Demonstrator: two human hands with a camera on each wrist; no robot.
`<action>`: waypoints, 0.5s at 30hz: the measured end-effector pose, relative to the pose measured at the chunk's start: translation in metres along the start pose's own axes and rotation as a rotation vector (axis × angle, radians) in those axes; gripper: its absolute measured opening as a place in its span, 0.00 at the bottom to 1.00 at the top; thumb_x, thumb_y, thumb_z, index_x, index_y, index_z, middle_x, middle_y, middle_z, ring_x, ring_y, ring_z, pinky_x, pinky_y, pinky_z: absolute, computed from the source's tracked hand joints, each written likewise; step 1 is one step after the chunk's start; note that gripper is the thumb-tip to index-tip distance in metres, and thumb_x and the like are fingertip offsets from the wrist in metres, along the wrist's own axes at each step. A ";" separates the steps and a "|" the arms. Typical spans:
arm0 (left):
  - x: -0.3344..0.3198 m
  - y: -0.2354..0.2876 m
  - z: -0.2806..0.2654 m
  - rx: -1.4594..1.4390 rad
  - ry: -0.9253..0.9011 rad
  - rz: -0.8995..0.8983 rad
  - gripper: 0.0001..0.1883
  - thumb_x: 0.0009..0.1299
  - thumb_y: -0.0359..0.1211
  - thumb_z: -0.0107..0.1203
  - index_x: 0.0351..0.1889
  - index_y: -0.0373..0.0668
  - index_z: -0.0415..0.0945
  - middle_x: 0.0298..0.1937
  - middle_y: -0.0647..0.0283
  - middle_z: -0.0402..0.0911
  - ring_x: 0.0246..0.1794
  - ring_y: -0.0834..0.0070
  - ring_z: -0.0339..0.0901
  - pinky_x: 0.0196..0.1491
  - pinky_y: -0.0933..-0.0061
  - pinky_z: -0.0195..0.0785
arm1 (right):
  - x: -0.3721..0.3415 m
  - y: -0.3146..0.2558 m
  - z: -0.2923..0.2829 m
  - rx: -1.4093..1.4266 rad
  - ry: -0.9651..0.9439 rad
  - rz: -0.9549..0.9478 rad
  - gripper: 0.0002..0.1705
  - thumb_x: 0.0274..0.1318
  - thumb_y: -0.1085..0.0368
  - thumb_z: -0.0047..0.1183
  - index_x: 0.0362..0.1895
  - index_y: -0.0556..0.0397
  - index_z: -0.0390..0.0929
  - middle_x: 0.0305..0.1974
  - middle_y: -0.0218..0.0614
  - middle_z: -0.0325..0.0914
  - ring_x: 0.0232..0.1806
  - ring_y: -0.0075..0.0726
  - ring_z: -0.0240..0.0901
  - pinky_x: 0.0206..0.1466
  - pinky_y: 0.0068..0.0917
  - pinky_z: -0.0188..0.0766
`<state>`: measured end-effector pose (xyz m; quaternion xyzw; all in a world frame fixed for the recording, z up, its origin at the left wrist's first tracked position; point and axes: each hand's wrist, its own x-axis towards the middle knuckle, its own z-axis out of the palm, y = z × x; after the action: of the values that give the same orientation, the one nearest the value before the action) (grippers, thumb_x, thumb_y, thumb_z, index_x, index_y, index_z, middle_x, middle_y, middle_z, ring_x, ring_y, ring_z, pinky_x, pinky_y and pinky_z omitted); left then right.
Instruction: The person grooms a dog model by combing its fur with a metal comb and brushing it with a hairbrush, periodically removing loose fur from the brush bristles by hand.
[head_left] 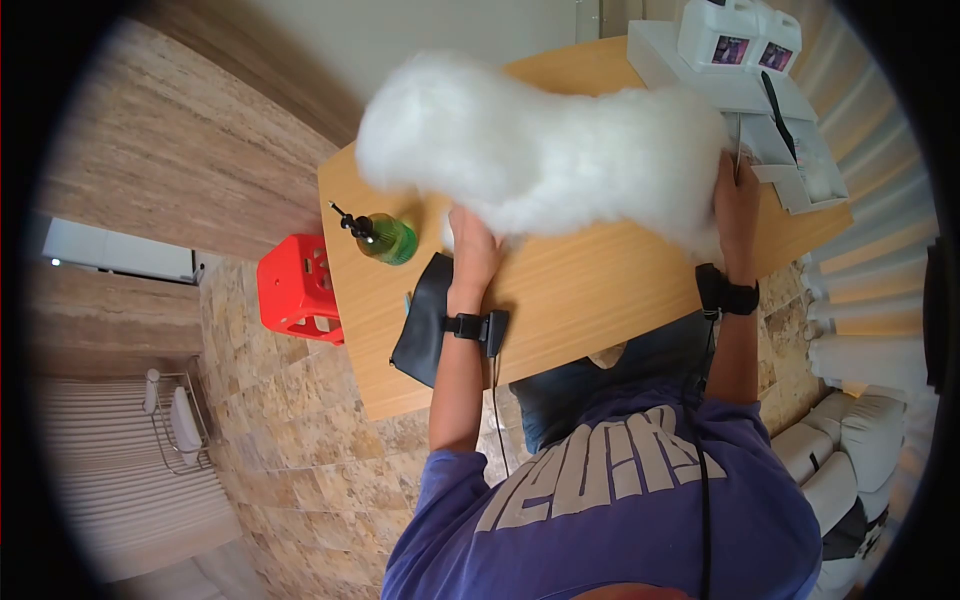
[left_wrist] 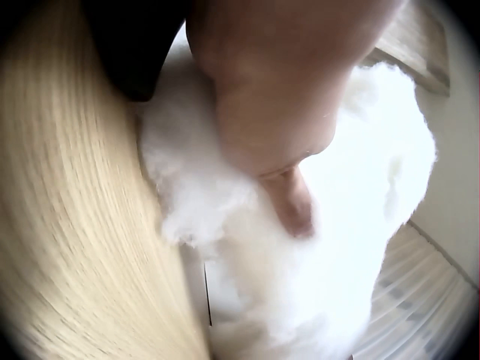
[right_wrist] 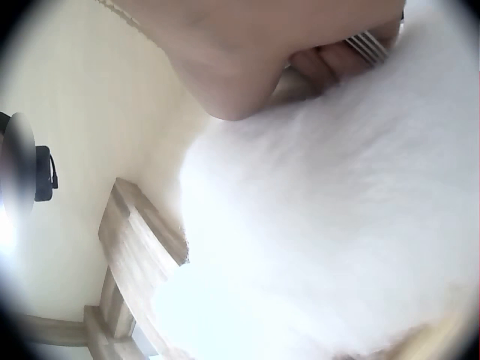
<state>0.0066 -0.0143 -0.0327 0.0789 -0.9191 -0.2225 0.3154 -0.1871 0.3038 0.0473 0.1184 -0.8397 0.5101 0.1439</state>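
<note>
gripping one metal tool (right_wrist: 367, 49) with right fingers (right_wrist: 341, 61), left fingers (left_wrist: 294, 206) touching one furry body (head_left: 560, 150), grip unclear

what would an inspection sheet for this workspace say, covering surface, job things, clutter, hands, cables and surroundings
surface: wooden table, no spill seen
job's things: fluffy white bundle on the table; metal comb, by its thin parallel teeth
clutter: green spray bottle and black pouch near one end; white box and two white jugs at the other
left hand: against the bundle, most fingers hidden
right hand: grips the comb beside the bundle
cables: one hangs from the left wrist, another runs down the purple shirt
surroundings: red stool, tiled floor, pale sofa
</note>
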 end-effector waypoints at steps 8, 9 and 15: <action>0.007 0.010 0.000 -0.069 0.329 -0.389 0.27 0.63 0.17 0.57 0.62 0.33 0.65 0.63 0.50 0.63 0.59 0.61 0.70 0.56 0.67 0.70 | -0.083 -0.031 0.033 0.264 0.181 -0.246 0.17 0.64 0.58 0.58 0.42 0.61 0.75 0.29 0.46 0.77 0.28 0.41 0.74 0.33 0.36 0.69; 0.003 0.004 0.003 -0.068 0.315 -0.384 0.27 0.63 0.17 0.57 0.62 0.33 0.65 0.63 0.50 0.63 0.59 0.61 0.70 0.56 0.67 0.70 | -0.093 -0.033 0.036 0.262 0.188 -0.233 0.17 0.64 0.58 0.58 0.42 0.61 0.75 0.29 0.46 0.77 0.28 0.41 0.74 0.33 0.36 0.69; 0.005 0.023 0.002 -0.718 0.315 -0.316 0.27 0.71 0.24 0.55 0.66 0.30 0.59 0.58 0.55 0.71 0.53 0.71 0.74 0.52 0.72 0.72 | -0.128 -0.055 0.051 0.317 -0.005 -0.104 0.16 0.65 0.60 0.57 0.39 0.60 0.69 0.27 0.47 0.71 0.25 0.45 0.69 0.30 0.41 0.65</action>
<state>0.0016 0.0051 -0.0212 0.1370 -0.7002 -0.5596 0.4217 -0.0550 0.2402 0.0239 0.1845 -0.7416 0.6278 0.1475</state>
